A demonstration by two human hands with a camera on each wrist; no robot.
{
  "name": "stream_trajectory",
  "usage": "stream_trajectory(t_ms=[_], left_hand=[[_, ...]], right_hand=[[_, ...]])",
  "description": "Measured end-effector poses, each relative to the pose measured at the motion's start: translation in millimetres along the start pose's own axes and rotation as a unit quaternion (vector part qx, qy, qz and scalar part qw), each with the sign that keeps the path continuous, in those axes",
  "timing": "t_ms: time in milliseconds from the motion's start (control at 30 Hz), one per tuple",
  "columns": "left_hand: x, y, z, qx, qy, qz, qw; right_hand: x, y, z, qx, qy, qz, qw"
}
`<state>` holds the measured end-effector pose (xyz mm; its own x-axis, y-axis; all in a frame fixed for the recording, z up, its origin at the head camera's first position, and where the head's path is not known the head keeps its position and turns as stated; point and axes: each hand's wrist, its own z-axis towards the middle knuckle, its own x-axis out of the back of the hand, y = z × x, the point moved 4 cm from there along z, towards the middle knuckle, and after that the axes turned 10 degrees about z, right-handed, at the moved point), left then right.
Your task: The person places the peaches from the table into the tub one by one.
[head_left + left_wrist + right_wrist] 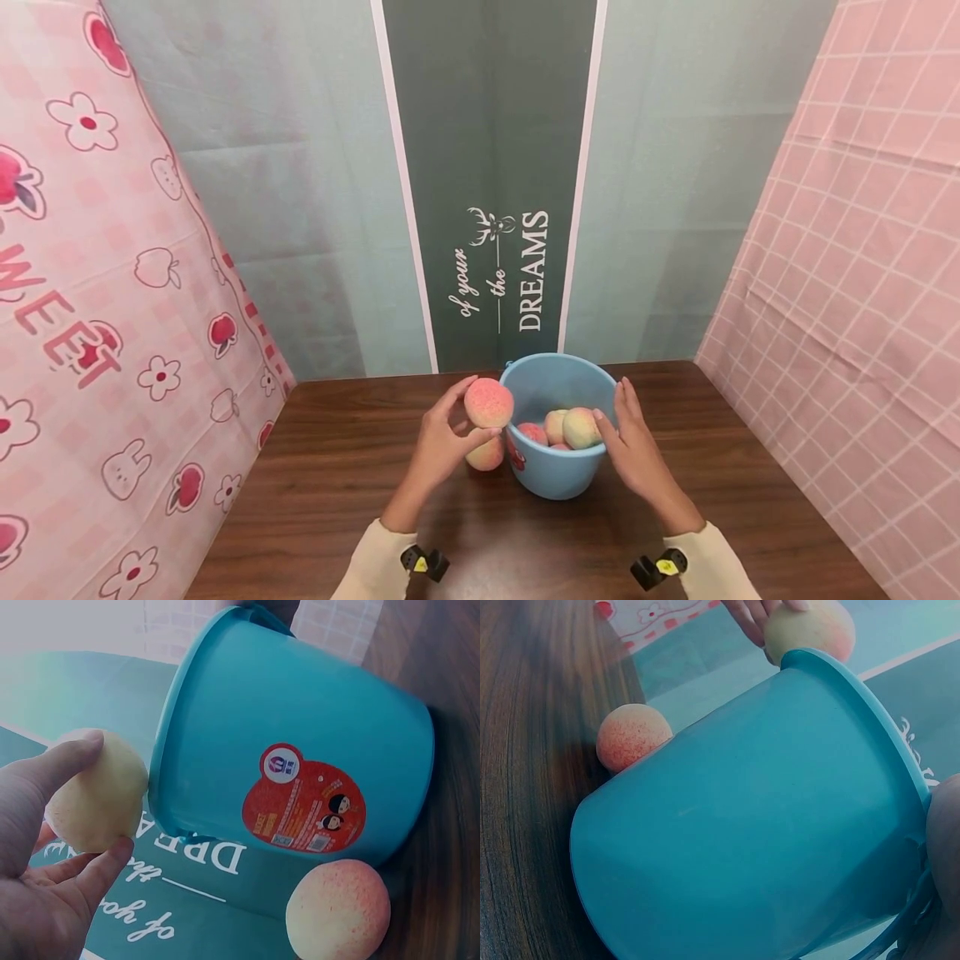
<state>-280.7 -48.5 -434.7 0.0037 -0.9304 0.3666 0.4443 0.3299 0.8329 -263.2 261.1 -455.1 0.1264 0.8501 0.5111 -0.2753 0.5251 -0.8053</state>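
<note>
A pink and yellow peach is held between the thumb and fingers of my left hand, level with the left rim of a blue bucket. In the left wrist view, this peach shows its pale side right at the rim. My right hand holds the bucket's right rim, thumb over the edge and fingers along the outside. Inside the bucket lie several peaches, partly hidden by its front wall. Another peach sits on the table at the bucket's left, below my left hand.
The bucket stands on a brown wooden table. Behind it hangs a green cloth with white lettering. Pink cloths flank the table, a printed one on the left and a checked one on the right.
</note>
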Motion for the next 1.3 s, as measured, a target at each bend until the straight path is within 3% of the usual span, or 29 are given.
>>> stream_trajectory(t_ms=[367, 1000, 1300], left_hand=[[-10.4, 3.0, 4.0, -0.021, -0.009, -0.008, 0.9997], [-20.5, 6.2, 12.0, -0.019, -0.01, -0.025, 0.9994], [-20.6, 30.9, 10.0, -0.022, -0.018, -0.02, 0.9994]], right_hand=[[0.5, -0.5, 0.9, 0.004, 0.001, -0.003, 1.0], [2.0, 0.0, 2.9, -0.001, -0.001, -0.006, 1.0], [1.5, 0.9, 2.9, 0.001, 0.001, -0.005, 1.0]])
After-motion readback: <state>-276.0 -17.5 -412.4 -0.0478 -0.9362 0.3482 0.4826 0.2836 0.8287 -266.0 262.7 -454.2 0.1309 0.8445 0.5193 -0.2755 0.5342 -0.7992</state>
